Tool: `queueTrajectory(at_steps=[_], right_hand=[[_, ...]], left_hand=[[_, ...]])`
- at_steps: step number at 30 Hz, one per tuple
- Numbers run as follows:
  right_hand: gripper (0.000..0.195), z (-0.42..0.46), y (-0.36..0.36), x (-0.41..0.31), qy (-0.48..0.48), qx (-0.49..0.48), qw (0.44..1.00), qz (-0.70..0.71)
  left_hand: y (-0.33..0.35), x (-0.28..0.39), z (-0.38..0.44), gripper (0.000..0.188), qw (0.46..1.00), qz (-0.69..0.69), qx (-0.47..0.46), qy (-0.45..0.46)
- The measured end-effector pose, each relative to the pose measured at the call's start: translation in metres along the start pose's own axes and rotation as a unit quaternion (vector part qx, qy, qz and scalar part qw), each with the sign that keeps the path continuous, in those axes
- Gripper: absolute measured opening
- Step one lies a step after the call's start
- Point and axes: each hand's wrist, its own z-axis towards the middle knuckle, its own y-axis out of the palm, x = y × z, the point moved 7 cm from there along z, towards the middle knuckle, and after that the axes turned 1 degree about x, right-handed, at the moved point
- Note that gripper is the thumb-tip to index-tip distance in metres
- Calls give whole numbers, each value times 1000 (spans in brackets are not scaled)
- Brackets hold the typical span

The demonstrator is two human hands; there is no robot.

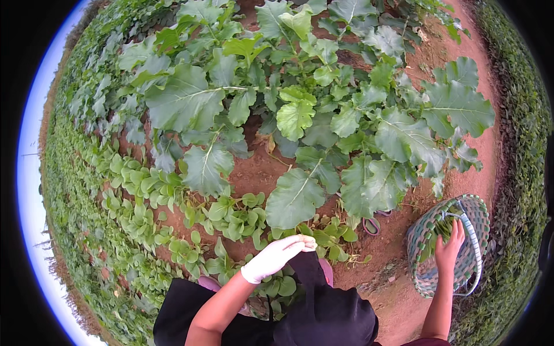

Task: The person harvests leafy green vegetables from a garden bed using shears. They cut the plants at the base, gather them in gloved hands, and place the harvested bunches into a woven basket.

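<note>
My right hand [450, 248], bare, reaches into a woven basket [422, 242] on my right. Its fingers and thumb are around a bunch of green leaves [443, 227] inside the rim. The basket is green, pale and brownish, with a light wrapped handle [471, 246]. My left hand [277, 257] wears a white glove, fingers together. Its fingertips meet the upper end of some black cloth [307, 268] in front of me; whether they pinch it cannot be made out. Low leafy plants [333, 238] grow just beyond that hand.
Tall plants with broad, lobed leaves [296, 197] fill the ground ahead. Smaller round-leaved plants [233, 216] spread to the left. A reddish dirt path [478, 164] runs along the right, beside a dense green strip [519, 129]. A pink-edged sandal [371, 225] shows below the large leaves.
</note>
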Motion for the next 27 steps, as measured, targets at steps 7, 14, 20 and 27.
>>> queueTrajectory(at_steps=[7,14,20,27], right_hand=[[21,-10,28,-219,-101,-262,912,299],[55,-19,164,-186,-157,-184,967,83],[70,-3,208,-144,-176,-113,977,42],[64,5,173,-162,-55,-356,886,292]], left_hand=[[-43,19,-58,34,964,261,-24,-49],[-104,88,-200,40,905,386,113,-140],[-116,71,-297,41,897,295,289,-159],[-96,50,-303,42,908,326,171,-200]])
